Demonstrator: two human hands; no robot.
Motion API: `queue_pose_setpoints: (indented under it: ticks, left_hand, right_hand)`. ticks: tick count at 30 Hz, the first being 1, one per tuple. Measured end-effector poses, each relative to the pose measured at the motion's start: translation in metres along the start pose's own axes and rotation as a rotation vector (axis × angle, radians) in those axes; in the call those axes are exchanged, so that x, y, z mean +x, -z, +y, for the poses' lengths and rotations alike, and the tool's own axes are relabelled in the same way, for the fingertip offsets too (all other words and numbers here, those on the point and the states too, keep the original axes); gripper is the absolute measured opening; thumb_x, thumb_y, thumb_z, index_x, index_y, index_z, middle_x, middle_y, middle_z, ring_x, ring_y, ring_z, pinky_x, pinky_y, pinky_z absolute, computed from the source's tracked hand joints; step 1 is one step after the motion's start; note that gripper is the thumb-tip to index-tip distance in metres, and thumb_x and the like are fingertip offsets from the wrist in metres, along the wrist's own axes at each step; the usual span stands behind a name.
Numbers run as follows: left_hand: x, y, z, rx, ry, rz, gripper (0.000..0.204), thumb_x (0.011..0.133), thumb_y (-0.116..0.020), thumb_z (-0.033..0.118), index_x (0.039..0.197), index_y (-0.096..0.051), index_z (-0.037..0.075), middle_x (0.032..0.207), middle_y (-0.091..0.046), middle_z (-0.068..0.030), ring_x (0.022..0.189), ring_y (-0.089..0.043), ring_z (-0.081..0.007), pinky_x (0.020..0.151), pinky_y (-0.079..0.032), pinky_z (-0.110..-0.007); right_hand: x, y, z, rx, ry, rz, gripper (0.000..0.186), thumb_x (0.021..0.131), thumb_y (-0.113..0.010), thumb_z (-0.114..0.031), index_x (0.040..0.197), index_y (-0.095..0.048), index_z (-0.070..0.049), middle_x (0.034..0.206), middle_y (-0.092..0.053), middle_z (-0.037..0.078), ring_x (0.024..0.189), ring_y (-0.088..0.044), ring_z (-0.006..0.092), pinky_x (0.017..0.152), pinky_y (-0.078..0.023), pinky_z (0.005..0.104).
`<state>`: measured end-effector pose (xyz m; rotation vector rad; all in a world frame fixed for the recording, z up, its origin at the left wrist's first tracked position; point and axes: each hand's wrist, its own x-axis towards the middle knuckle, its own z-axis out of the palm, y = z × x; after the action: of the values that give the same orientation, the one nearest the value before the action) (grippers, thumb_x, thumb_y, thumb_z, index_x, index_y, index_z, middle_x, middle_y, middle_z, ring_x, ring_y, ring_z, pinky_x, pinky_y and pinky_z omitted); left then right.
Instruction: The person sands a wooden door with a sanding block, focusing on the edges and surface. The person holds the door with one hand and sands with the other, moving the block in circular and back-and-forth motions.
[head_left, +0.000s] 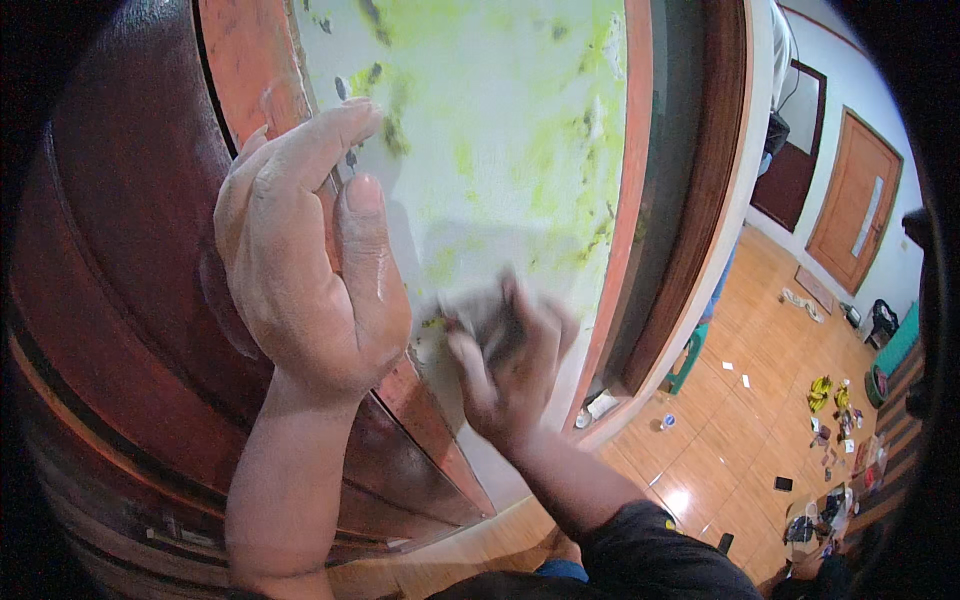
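Observation:
My left hand is raised at the reddish-orange wooden frame beside the wall panel. Its fingers are stretched out with the thumb up, and whitish dust covers the skin. It appears to rest against the frame and holds nothing that I can see. Lower and to the right, my right hand is at the white wall panel, smeared by motion. Between its thumb and bent fingers shows a dark grey piece, too blurred to name. Yellow-green patches and dark chipped spots mark the panel.
A dark red wooden door fills the left side. Right of the panel is a brown window frame. Beyond it, a tiled floor holds bananas, a phone, a cup and scattered small things. A green plastic chair stands by the wall.

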<state>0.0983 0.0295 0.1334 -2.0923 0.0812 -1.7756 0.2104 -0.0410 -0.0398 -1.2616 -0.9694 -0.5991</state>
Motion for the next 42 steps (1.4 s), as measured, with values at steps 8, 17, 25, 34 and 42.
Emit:
queue_pose_setpoints:
  ticks: [8,17,25,34,42]
  left_hand:
    - [0.000,-0.005,0.003,0.146,-0.056,0.028,0.027,0.102,-0.055,0.010,0.124,-0.067,0.000,0.119,-0.071,-0.0125,0.110,-0.064,-0.0302,0.106,-0.044,-0.046]
    - [-0.004,-0.003,0.004,0.063,0.003,0.015,0.027,0.103,-0.053,0.007,0.126,-0.065,-0.002,0.123,-0.068,-0.0153,0.112,-0.063,-0.0287,0.103,-0.047,-0.042]
    - [-0.005,-0.006,0.005,0.179,-0.036,0.042,0.025,0.101,-0.057,0.011,0.121,-0.069,0.001,0.116,-0.072,-0.0121,0.109,-0.063,-0.0307,0.105,-0.044,-0.047]
    - [-0.012,-0.009,0.005,0.102,0.012,0.065,0.027,0.104,-0.055,0.014,0.125,-0.068,0.002,0.118,-0.072,-0.0115,0.111,-0.062,-0.0302,0.107,-0.042,-0.048]
    - [-0.019,-0.014,0.007,0.092,0.011,0.072,0.027,0.104,-0.055,0.014,0.124,-0.068,0.001,0.118,-0.071,-0.0123,0.109,-0.062,-0.0316,0.104,-0.044,-0.047]
  right_hand:
    - [-0.012,0.005,0.011,0.051,0.151,-0.059,0.070,0.078,-0.087,-0.019,0.140,-0.056,-0.003,0.124,-0.063,0.012,0.112,-0.051,0.0316,0.101,-0.037,0.0456]
    - [-0.046,0.004,0.016,0.013,0.131,0.030,0.072,0.076,-0.090,-0.018,0.138,-0.058,0.000,0.124,-0.062,0.013,0.110,-0.051,0.0303,0.097,-0.038,0.0443]
    - [0.006,-0.001,0.008,0.007,0.069,-0.138,0.074,0.077,-0.084,-0.011,0.142,-0.052,0.005,0.128,-0.060,0.017,0.116,-0.049,0.0355,0.106,-0.038,0.0450]
    - [-0.057,0.013,0.023,0.090,0.111,0.032,0.071,0.079,-0.088,-0.019,0.139,-0.055,0.000,0.130,-0.061,0.013,0.112,-0.050,0.0316,0.101,-0.038,0.0459]
    - [0.032,-0.012,0.011,0.043,0.103,-0.077,0.071,0.081,-0.085,-0.026,0.143,-0.056,-0.007,0.120,-0.055,0.017,0.110,-0.051,0.0352,0.098,-0.037,0.0476]
